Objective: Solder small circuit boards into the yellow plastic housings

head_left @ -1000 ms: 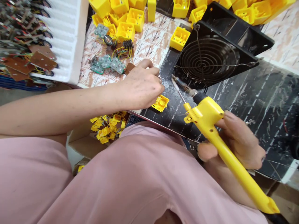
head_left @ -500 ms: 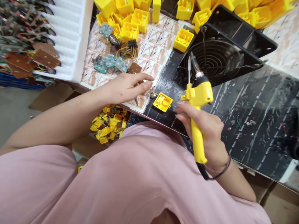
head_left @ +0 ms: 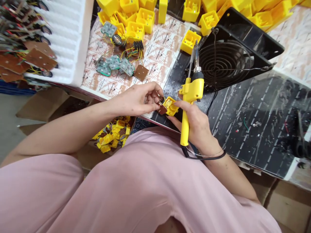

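My left hand (head_left: 143, 98) pinches a small brown circuit board (head_left: 162, 108) at the left side of an open yellow plastic case (head_left: 171, 106). A small round part shows by its fingertips. In my right hand (head_left: 194, 121) is a yellow soldering gun (head_left: 188, 100), its metal tip pointing away from me toward the fan. The thumb and a finger of that same hand reach to the right edge of the yellow case, which lies near the table's front edge.
A black fan (head_left: 218, 61) stands behind the soldering gun. Yellow housings (head_left: 145, 20) are heaped at the back. Green circuit boards (head_left: 114, 63) with wires lie on the left. A white foam tray (head_left: 68, 42) holds many wired boards. Below the table are more yellow pieces (head_left: 109, 136).
My left hand has moved right and down to the yellow case and now holds a brown board there. My right hand, with the soldering gun, has moved left to the case.
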The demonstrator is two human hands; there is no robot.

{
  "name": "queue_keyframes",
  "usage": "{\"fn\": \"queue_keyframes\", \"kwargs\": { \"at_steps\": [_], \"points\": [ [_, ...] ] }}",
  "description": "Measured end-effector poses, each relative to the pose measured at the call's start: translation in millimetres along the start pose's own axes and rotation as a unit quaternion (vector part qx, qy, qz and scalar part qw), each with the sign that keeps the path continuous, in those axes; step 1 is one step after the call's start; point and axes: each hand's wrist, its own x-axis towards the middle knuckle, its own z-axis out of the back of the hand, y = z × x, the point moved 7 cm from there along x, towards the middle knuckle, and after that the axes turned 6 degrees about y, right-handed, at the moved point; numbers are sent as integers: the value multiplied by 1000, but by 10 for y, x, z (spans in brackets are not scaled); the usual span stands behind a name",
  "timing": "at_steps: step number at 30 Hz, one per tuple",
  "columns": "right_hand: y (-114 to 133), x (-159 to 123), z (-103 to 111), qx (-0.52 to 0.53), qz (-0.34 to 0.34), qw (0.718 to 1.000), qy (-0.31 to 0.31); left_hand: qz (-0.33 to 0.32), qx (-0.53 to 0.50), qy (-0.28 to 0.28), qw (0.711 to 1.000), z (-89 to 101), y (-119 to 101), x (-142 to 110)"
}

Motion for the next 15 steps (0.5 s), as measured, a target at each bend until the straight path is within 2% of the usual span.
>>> {"fn": "queue_keyframes", "kwargs": {
  "at_steps": [3, 5, 8, 10, 12, 15],
  "points": [
    [18, 20, 13, -9, 0, 1000, -6, -23, 106, -55, 993, 140, -186, -60],
    [8, 33, 4, -14, -9, 1000, -8, -50, 223, -83, 970, 224, -265, -122],
    [-34, 55, -43, -21, -25, 999, 4, -154, 348, -81, 921, 167, -249, -266],
    [-58, 70, -72, -20, -21, 999, 14, -207, 374, -67, 902, 65, -144, -386],
    [-54, 86, -54, -15, -4, 1000, 5, -206, 352, -70, 910, 25, -39, -479],
    [-2, 101, 78, -9, 23, 999, -43, -129, 271, -130, 945, 152, 14, -518]
  ]
}}
